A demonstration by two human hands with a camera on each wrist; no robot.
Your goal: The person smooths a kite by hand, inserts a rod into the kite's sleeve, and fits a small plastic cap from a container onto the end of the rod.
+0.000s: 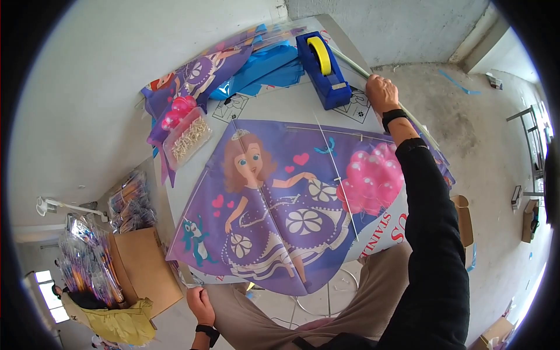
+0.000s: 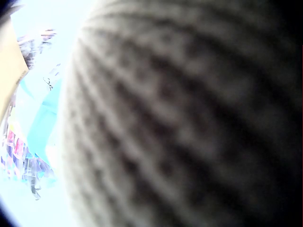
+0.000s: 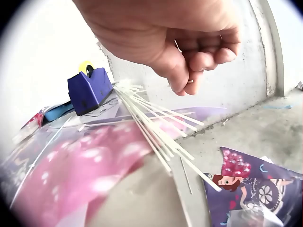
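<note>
Here's the table (image 1: pixel 265 108), its white top printed with red letters, and across it lies the kite (image 1: pixel 274 204), purple, princess side up, its lower tip hanging over the near edge above the lap. Up at the far right edge works the right hand (image 1: pixel 383 96), and the right wrist view catches thumb and forefinger pinching a stick (image 3: pixel 191 81), just a pale tip showing. Right below, a loose fan of sticks (image 3: pixel 175 147) pokes out past the table's edge. The left hand (image 1: pixel 200 304) is down by the trousers (image 1: pixel 379 280), near the table's near corner; whether its fingers are curled or loose, I can't tell, and its wrist view is mostly blurred knit. Beyond the kite sits the blue dispenser (image 1: pixel 336 96) with its yellow roll, blue sheets (image 1: pixel 265 65) beside it, then a clear tub (image 1: pixel 169 154) of small pale pieces. Out in the room: rough grey floor (image 1: pixel 431 116), a blue strip (image 1: pixel 459 83) lying on it, a scuffed wall (image 1: pixel 379 26) behind, and at left wrapped bundles (image 1: pixel 87 256) beside a carton (image 1: pixel 146 271), a bright window (image 1: pixel 51 297) beyond.
</note>
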